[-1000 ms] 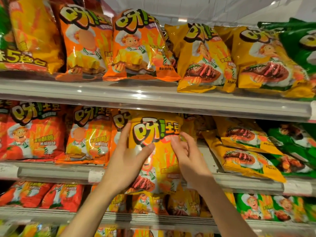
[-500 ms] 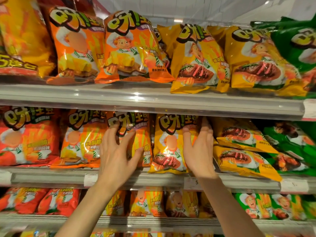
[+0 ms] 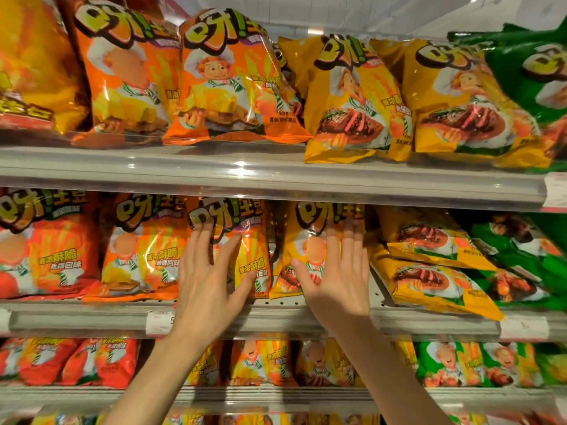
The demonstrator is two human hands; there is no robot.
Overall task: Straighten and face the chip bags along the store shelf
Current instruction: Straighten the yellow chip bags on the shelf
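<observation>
At mid-frame, the left hand (image 3: 208,283) and right hand (image 3: 337,280) press flat with fingers spread, gripping nothing, steadying the orange bag (image 3: 245,240) and yellow bag (image 3: 306,240) upright, label forward.

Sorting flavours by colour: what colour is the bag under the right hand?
Yellow bag, under the right hand, head view.

Narrow dark gap between the orange foil chip bag (image 3: 245,240) under the left hand (image 3: 208,283) and the yellow foil chip bag (image 3: 306,246) under the right hand (image 3: 337,280). Above both hands the grey metal upper shelf edge (image 3: 276,182) sits close over the bag tops. Right of the right hand, slumped yellow steak-print bags (image 3: 429,271) lie stacked, filling the bay. Bare perforated shelf floor (image 3: 285,303) shows between the hands.
</observation>
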